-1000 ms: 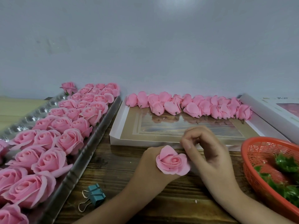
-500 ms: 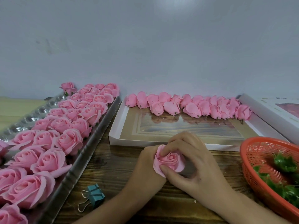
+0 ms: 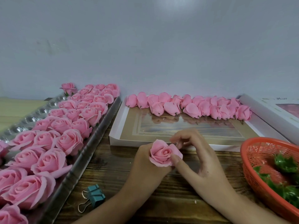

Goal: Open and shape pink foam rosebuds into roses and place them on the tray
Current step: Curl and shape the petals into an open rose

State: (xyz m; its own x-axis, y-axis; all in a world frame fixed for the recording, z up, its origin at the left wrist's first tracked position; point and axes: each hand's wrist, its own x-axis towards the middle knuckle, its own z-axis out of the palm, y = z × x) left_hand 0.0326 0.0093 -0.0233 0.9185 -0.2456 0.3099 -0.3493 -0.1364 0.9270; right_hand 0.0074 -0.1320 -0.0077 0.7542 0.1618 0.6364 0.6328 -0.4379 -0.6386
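My left hand (image 3: 146, 165) holds a half-opened pink foam rose (image 3: 161, 153) upright over the wooden table, fingers curled round its base. My right hand (image 3: 199, 160) pinches an outer petal on the rose's right side between thumb and fingers. A long silver tray (image 3: 84, 160) on the left carries several opened pink roses (image 3: 69, 140) in rows. Several closed pink rosebuds (image 3: 191, 107) lie in a line along the far edge of a flat white box (image 3: 116, 126).
An orange plastic basket (image 3: 249, 167) with green leaf pieces (image 3: 284, 164) stands at the right. A teal binder clip (image 3: 95, 195) lies near the tray's edge. Another white box (image 3: 273, 113) sits at the far right. A grey wall runs behind.
My right hand cupped the rose half a second ago; now it has drawn back to the right and pinches one outer petal. The rose looks more open at the centre.
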